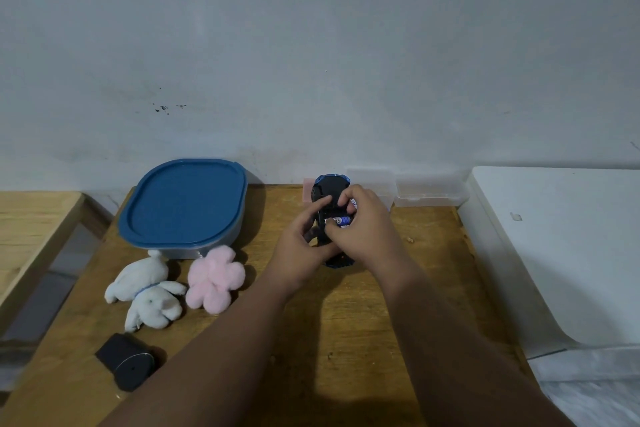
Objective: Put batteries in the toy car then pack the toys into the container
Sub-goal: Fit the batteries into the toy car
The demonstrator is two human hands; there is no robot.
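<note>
Toys on the wooden table (346,322), counted: one toy car (329,192), one white plush rabbit (147,291), one pink plush flower (214,279). One container (221,243) with a blue lid (183,203) on it, shut. Batteries visible: one blue battery (343,220) for certain; a second label shows at 1 o'clock from it, under the fingers, cannot tell if it is a battery.

Car lies belly-up at table centre, near the far edge, nose toward the wall. Left hand (304,246) wraps the car's near end from the 9 o'clock side, index finger stretched across the underside. Right hand (367,225) comes from 3 o'clock, fingertips pinched on the blue battery, which sits crosswise at the car's middle.

Container at 9 o'clock from the car, well apart. Rabbit and flower just in front of it, side by side, flower touching the container wall. One black cylindrical object (126,360) at 7 o'clock, near the table's front-left edge. Two clear plastic boxes (429,189) against the wall at 2 o'clock; a small pink block (307,191) just left of the car's nose. Both hands hide most of the car's underside.
</note>
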